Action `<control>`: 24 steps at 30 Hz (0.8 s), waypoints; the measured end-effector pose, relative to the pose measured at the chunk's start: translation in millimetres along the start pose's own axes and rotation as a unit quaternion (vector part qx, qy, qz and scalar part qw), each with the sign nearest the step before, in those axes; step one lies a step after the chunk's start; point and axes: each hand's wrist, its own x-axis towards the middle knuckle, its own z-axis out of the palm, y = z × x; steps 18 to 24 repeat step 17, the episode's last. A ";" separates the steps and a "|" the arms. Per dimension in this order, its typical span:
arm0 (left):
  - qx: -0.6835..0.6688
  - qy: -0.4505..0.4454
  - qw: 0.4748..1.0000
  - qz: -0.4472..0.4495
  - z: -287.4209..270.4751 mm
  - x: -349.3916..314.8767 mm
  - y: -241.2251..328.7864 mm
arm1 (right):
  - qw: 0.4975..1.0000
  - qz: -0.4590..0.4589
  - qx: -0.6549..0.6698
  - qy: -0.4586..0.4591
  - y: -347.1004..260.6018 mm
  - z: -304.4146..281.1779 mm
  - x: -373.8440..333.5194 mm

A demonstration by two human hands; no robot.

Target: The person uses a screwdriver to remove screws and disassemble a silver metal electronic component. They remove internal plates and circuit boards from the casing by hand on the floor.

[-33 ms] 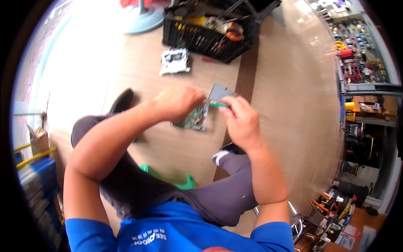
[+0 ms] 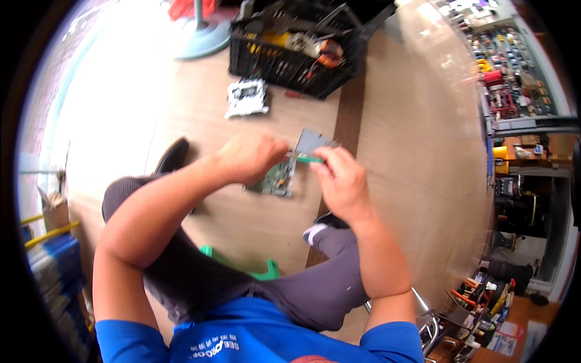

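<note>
In front of me, above the floor, my right hand (image 2: pixel 345 187) pinches a small green strip (image 2: pixel 309 158) between thumb and fingers. The strip looks like a narrow piece of circuit board. Beside its left end, my left hand (image 2: pixel 254 158) is closed, fingertips toward the strip; whatever it grips is too small and blurred to name. Below and behind the hands lies a green circuit board (image 2: pixel 275 181) with small parts on it, partly covered by my left hand. A flat grey metal plate (image 2: pixel 310 140) shows just beyond the strip, partly behind my right fingers.
A white plastic frame (image 2: pixel 247 100) lies on the floor farther off. Behind it stands a black crate (image 2: pixel 278 63) of tools, with a small red item (image 2: pixel 294 94) near its base. A green plastic piece (image 2: pixel 266 270), perhaps a stool, shows under my legs. Cluttered shelves (image 2: pixel 511 72) line the right.
The whole view has shifted slightly, so the floor things sit a little lower and left. Both hands keep the same closed grips, close together at the green strip.
</note>
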 end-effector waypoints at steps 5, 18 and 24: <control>0.001 -0.013 1.000 -0.019 -8.8 2.7 2.2 | 1.000 -0.010 -0.003 0.018 3.3 -15.1 3.3; 0.015 -0.048 0.997 -0.059 -13.5 9.4 4.4 | 0.998 -0.007 -0.004 0.056 9.5 -30.3 6.4; 0.015 -0.048 0.997 -0.059 -13.5 9.4 4.4 | 0.998 -0.007 -0.004 0.056 9.5 -30.3 6.4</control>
